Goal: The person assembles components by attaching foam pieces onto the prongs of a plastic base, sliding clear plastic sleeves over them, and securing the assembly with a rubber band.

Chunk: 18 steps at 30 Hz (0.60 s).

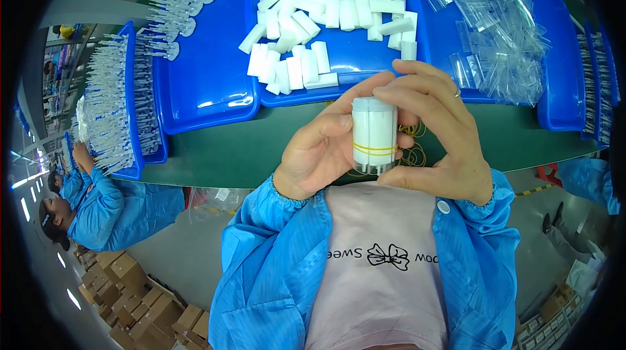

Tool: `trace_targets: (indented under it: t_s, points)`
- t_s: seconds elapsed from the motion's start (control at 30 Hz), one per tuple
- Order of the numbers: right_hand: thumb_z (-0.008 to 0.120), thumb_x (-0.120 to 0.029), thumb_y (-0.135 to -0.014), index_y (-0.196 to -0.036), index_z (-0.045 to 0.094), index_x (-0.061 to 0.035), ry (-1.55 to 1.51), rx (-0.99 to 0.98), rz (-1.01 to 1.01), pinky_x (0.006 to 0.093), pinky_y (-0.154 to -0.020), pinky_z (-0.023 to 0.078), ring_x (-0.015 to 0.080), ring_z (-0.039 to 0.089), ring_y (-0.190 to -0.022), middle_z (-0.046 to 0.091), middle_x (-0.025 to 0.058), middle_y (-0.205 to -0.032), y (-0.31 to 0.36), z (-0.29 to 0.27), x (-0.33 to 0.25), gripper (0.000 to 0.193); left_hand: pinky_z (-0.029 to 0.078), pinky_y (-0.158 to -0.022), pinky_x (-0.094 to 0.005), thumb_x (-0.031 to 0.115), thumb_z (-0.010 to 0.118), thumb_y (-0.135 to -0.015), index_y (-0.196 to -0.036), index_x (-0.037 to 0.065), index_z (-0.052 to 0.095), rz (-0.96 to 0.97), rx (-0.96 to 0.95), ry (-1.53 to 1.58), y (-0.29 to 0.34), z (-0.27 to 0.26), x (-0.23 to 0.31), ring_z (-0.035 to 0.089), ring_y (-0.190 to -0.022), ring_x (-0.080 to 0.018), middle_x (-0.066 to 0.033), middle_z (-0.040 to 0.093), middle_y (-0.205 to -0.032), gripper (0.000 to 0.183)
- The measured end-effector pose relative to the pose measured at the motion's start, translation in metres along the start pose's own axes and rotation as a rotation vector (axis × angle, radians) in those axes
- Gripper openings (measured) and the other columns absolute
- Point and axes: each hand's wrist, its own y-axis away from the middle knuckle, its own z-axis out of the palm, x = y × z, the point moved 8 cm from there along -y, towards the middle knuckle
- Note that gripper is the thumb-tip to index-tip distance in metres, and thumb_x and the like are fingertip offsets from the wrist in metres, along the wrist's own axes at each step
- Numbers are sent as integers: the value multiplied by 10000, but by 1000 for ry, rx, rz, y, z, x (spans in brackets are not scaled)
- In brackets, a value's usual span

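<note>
The 2 hands [318,148] [450,135] grip a yellow-banded white bundle [373,128] between them, far-side contact unclear.

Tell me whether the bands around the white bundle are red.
No, the bands wrapped around the white bundle, toward its lower end, are yellow.

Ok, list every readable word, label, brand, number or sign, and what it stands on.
Pale pink shirt: dark lettering flanking a bow drawing, partly covered by the blue jacket; wording not copied.
Dark cap, left: pale mark, too small to read.
Boxes, lower right: too small.
Held white bundle: no text visible.
</note>
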Motion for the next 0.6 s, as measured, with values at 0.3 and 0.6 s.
trace_targets:
  t_s: [0.3,0.6]
  points:
    - [789,-310,-520,-1133,563,-77,233,20,-59,455,-944,368,316,496,-1101,539,87,-1134,-1,4,-5,694,406,-983,-401,357,560,-886,-1409,70,263,41,294,-269,3,-14,1,488,-1172,-253,-147,466,-1271,666]
    - [820,-317,-511,-1164,556,-51,66,2,-18,436,-932,376,320,467,-1154,533,105,-1151,-1,-2,0,753,421,-967,-413,359,519,-904,-1418,74,238,-20,64,-16,-2,-7,-2,498,-1153,-296,-166,482,-1254,651]
